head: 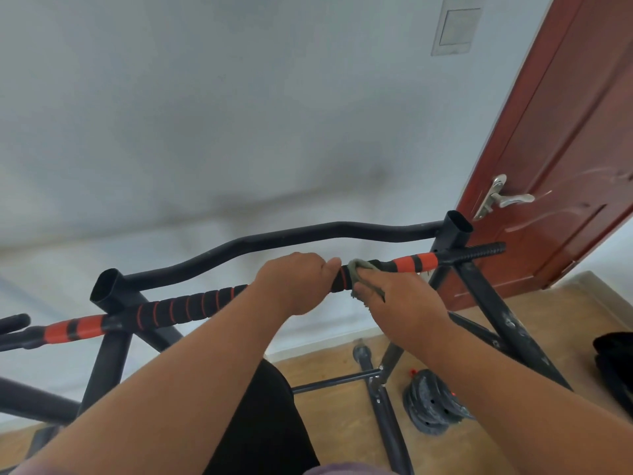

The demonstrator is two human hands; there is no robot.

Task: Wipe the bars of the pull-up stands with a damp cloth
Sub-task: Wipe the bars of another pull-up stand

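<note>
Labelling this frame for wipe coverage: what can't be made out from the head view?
- Cloth: mostly under the right hand; dampness not visible.
- Padded bar: the stretch under the left hand is hidden.
- Left bar end: cut by the frame edge.
- Stand's feet: blocked by the forearms.
- Dark object at right: cropped, unidentifiable.

Both forearms bare; dark trousers [260,423] below; sliver of possibly purple top [342,470] at bottom edge.

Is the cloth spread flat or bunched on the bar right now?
Bunched. The cloth sits crumpled under the right hand, pressed around the padded bar, with an edge hanging below the fingers.
</note>
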